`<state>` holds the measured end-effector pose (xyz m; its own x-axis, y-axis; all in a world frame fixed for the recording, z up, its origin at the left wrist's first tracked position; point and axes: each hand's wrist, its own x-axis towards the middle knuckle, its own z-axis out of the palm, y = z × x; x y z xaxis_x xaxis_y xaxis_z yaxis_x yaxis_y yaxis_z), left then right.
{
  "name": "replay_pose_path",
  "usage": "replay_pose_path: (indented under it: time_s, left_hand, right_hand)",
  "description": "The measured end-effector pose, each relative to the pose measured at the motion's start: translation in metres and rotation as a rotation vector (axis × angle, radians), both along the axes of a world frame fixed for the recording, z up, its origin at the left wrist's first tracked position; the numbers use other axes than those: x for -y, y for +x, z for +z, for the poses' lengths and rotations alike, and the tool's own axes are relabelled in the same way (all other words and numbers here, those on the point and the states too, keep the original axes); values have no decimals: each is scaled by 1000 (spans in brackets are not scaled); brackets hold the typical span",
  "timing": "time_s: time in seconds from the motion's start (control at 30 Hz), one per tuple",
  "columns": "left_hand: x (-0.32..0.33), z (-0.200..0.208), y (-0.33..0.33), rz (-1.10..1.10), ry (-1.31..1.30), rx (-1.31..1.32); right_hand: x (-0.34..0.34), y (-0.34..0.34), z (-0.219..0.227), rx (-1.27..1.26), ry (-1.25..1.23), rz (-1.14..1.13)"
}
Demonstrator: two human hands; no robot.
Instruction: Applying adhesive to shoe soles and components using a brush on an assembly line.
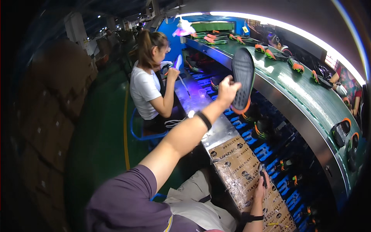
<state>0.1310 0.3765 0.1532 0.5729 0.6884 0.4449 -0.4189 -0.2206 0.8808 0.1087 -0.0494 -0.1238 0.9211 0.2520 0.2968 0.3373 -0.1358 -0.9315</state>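
My left hand [228, 91] is stretched far forward and grips a shoe [242, 77] by its side. The shoe stands on end with its dark grooved sole toward me, and orange shows at its lower end. It is up in front of the green conveyor belt [288, 83]. My right hand [261, 189] is low, over the bench [235, 164] covered with printed brown cardboard under clear film. Its fingers are closed round a small dark handheld object [263, 178], whose kind I cannot make out.
Black and orange shoes [296, 65] lie along the upper belt. Beneath it runs a lower line with blue slats [262, 152] and more shoes. A seated co-worker [148, 85] on the left works on a shoe; others stand behind the belt. Stacked boxes [54, 116] line the far left.
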Motion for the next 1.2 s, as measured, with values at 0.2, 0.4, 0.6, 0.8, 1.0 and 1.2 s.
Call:
replay_pose_path:
  time_s: [0.2,0.4,0.6,0.8,1.0,1.2]
  left_hand:
    - [92,-85,-143,-389,-451,-302]
    - [150,-187,-222,-857,-1035,-123]
    - [180,-194,-242,-827,-1222,101]
    - [188,-195,-242,-883,-1213,-33]
    - [200,-179,-238,-843,-1100,-163]
    - [206,-180,-241,-893,-1041,-138]
  right_hand:
    - [17,-54,55,-142,-58,62]
    - [18,-98,75,-326,243,84]
    - [-21,-135,113,-500,408,197]
    - [-62,-139,155,-396,203,284]
    - [-85,-132,170,-264,106,227]
    - [-89,-129,168,-285,108,222]
